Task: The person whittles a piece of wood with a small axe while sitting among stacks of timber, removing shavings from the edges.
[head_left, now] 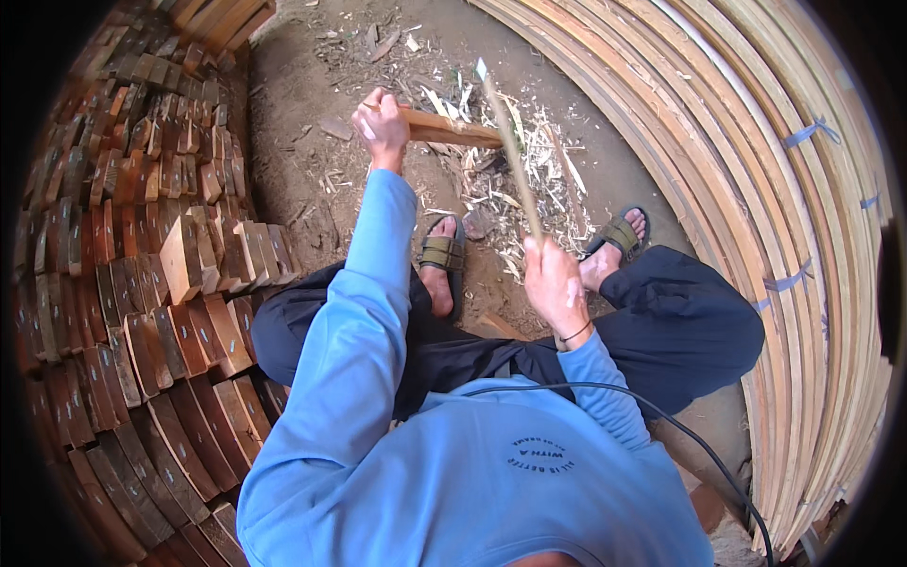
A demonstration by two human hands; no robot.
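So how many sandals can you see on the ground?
2. One sandal is on the foot at centre, just below the wood shavings; the other sandal is on the foot to its right, near the stacked planks. None appear hidden.

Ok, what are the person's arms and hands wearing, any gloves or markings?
No gloves: both the left hand and the right hand are bare. Both arms are covered to the wrist by long light-blue sleeves of a sweatshirt. A thin dark band circles the right wrist just above the cuff. A black cable runs across the body below the right sleeve.
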